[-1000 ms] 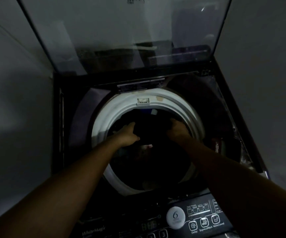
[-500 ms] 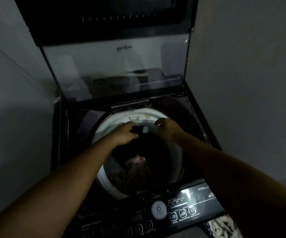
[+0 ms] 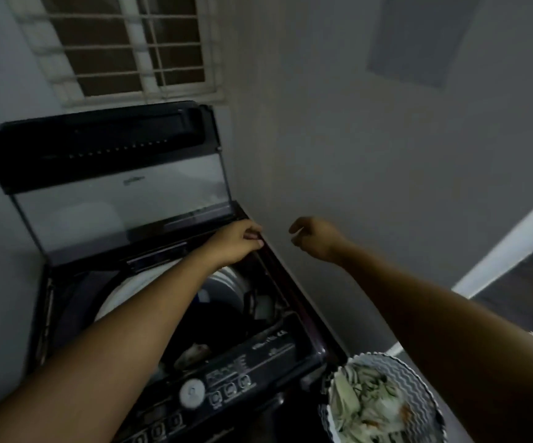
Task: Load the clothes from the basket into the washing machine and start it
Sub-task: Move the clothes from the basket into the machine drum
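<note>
The top-loading washing machine [image 3: 293, 295] stands at the left with its glass lid [image 3: 115, 203] raised. Dark clothes [image 3: 214, 327] and a pale garment [image 3: 194, 353] lie inside the drum, within its white ring [image 3: 115, 298]. My left hand [image 3: 238, 243] hovers over the machine's back right corner, fingers loosely curled and holding nothing. In the air before the wall, just right of the machine, my right hand [image 3: 314, 239] hangs relaxed and bare. The laundry basket [image 3: 415, 378] at the bottom right holds pale patterned clothes [image 3: 364, 407].
The control panel [image 3: 226, 385], with a round white knob and buttons, runs along the machine's front. A barred window [image 3: 131, 46] sits above the lid. A grey wall [image 3: 354, 155] closes in the right side, and a doorway edge [image 3: 508, 247] shows at the far right.
Both hands have come up out of the drum and let go of the dark garment. They moved right and upward, and my view swung right, bringing the basket into sight.
</note>
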Tool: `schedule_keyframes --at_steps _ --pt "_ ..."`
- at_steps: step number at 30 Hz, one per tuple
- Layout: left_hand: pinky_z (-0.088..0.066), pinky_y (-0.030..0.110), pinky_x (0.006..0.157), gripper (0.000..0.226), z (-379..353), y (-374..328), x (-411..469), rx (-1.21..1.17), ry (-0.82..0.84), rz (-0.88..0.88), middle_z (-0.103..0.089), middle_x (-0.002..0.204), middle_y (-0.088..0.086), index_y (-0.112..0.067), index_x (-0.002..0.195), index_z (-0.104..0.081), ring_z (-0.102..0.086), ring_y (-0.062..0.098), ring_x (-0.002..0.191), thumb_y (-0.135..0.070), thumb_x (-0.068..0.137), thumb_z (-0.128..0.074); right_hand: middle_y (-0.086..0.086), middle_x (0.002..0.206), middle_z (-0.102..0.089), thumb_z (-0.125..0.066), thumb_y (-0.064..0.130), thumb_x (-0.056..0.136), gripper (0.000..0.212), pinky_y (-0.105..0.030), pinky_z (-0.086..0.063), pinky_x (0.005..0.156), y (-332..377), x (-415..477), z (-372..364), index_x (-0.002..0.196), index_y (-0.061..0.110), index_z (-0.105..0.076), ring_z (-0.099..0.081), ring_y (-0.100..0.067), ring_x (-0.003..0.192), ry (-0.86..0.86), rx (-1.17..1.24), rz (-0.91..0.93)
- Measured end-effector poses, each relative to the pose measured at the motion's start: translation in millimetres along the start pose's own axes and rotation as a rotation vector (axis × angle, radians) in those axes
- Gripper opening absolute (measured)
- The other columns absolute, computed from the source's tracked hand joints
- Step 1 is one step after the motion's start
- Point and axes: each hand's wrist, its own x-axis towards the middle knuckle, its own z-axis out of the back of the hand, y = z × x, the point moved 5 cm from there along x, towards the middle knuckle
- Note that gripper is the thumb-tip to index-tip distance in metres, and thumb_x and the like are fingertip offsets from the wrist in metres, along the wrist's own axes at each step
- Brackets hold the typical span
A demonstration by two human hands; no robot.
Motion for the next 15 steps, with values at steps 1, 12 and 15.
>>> schedule_keyframes --at_steps 1,12,15 --pt "-0.050 0.028 0.098 0.037 -19 -15 2 0.010 0.024 -0.014 -0.067 0.121 0.001 -0.019 0.129 -0.064 -0.062 0.014 0.114 -0.020 0.092 -0.070 -0.008 0.114 -0.066 -0.063 0.021 0.095 0.028 -0.032 -0.048 0.081 -22 -11 9 0.123 0.017 -0.064 -0.062 -0.024 0.098 -0.003 -0.001 -0.019" --pt "-0.050 0.038 0.105 0.034 -255 -85 4 0.075 0.282 -0.006 -0.066 0.121 -0.001 -0.022 0.126 -0.065 -0.063 0.014 0.114 -0.026 0.092 -0.071 -0.004 0.117 -0.070 -0.066 0.026 0.091 0.028 -0.030 -0.052 0.092 -267 -132 26 0.118 0.022 -0.069 -0.065 -0.024 0.108 -0.011 0.035 -0.273" --pt "-0.051 0.038 0.103 0.035 -321 -76 0 0.110 0.348 0.033 -0.064 0.124 0.002 -0.019 0.127 -0.065 -0.064 0.017 0.111 -0.025 0.092 -0.070 -0.004 0.117 -0.071 -0.067 0.029 0.089 0.028 -0.029 -0.051 0.089 -328 -154 4 0.117 0.023 -0.069 -0.066 -0.024 0.106 0.020 0.060 -0.353"
